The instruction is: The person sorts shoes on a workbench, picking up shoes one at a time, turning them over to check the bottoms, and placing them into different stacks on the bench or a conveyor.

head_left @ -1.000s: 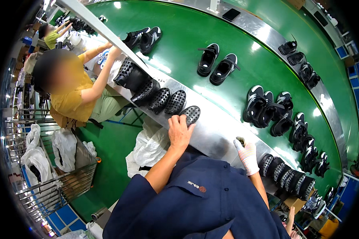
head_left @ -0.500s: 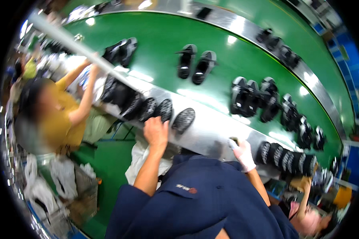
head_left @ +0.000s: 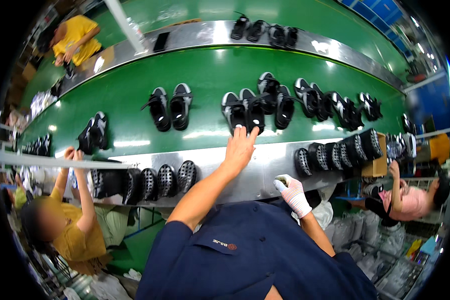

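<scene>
My bare left hand [head_left: 241,150] reaches over the metal ledge, fingers stretched and spread, holding nothing I can see. Its fingertips overlap the heel ends of two black-and-grey sneakers [head_left: 233,111] on the green belt; whether they touch cannot be told. Low over the ledge's near side is my right hand [head_left: 292,192] in a white striped glove, fingers loosely bent and thumb apart, with nothing visible in it. To the left, several black shoes with patterned soles [head_left: 187,176] stand on edge. A similar row [head_left: 303,162] stands right of my gloved hand.
More sneaker pairs [head_left: 181,107] lie along the green belt [head_left: 205,65]. Beyond it runs another metal ledge [head_left: 200,34] with shoes and a black flat object [head_left: 161,42]. Co-workers [head_left: 80,230] sit at left and right. A white pole [head_left: 125,25] rises at far left; a cardboard box [head_left: 380,160] stands right.
My left hand has moved from the shoes standing on the left to the sneakers on the belt. The view has turned right, and my gloved hand stays near the ledge.
</scene>
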`<state>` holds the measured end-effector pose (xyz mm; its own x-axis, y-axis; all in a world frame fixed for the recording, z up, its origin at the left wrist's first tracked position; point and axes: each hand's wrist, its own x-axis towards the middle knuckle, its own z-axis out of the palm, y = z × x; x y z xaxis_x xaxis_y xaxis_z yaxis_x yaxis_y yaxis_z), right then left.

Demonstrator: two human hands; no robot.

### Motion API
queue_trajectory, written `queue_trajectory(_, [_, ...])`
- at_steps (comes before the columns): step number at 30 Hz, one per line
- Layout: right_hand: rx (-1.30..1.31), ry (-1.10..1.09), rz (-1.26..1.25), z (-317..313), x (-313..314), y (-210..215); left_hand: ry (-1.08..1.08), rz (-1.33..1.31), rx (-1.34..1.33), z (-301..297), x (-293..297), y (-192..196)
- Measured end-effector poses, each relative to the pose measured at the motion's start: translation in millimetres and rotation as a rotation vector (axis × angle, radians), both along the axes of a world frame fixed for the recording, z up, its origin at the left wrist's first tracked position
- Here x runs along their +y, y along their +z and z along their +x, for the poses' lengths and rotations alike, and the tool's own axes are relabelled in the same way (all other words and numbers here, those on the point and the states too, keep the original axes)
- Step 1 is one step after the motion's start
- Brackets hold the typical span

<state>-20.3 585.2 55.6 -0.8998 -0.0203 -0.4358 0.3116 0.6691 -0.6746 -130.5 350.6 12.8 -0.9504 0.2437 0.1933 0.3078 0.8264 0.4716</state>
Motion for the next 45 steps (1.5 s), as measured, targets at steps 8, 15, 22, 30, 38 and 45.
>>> queue_trajectory(8, [0.296,-0.65,0.089,62,84,-10,0.049,-0.427,-0.347,-95,27,-55])
queue_trajectory(15, [0.422,-0.495,0.467,46,126,-20,-0.043,-0.163,-0.29,-49,35,5])
queue_trajectory(22, [0.341,-0.205,0.707,6,109,-60,-0.105,-0.275,-0.29,89,53,-12])
queue_trajectory(30, [0.538,-0.099,0.716,12,114,-53,-0.171,0.116,-0.161,86,62,50])
queue_trajectory(38, [0.195,-0.309,-0.285,30,84,51,-0.161,0.818,-0.56,26,127,61])
queue_trajectory(45, [-0.022,-0.086,-0.108,31,48,68,-0.089,0.683,-0.725,49,106,62])
